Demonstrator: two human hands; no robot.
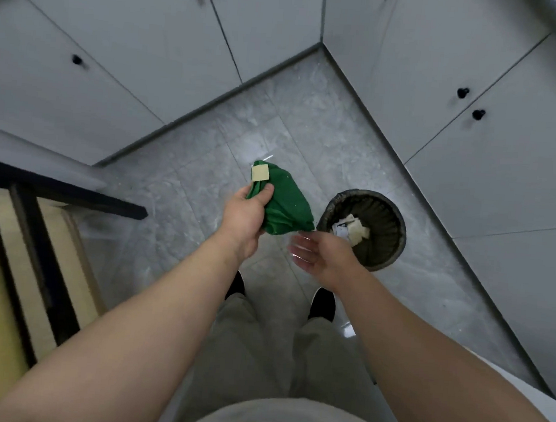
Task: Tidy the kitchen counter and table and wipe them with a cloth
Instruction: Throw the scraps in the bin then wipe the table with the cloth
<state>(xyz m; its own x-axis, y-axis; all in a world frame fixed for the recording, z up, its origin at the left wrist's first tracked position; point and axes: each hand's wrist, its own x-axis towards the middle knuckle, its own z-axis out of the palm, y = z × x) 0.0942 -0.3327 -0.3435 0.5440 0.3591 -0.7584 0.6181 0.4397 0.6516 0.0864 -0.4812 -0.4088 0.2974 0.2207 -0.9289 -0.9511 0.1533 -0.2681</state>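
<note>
Grips bunched green cloth (287, 205) in left hand (248, 208), thumb clamped over it, clear of the floor beside the lined waste bin (388, 233), probably for shaking out debris. Holds right hand (316, 254) flat under the cloth, fingers apart, empty. Shows paper scraps (351, 231) inside the bin.

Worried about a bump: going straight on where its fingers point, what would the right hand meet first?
Probably the right hand meets the crumpled green cloth, gripped by the left hand, at its lower edge; depth is unclear.
</note>
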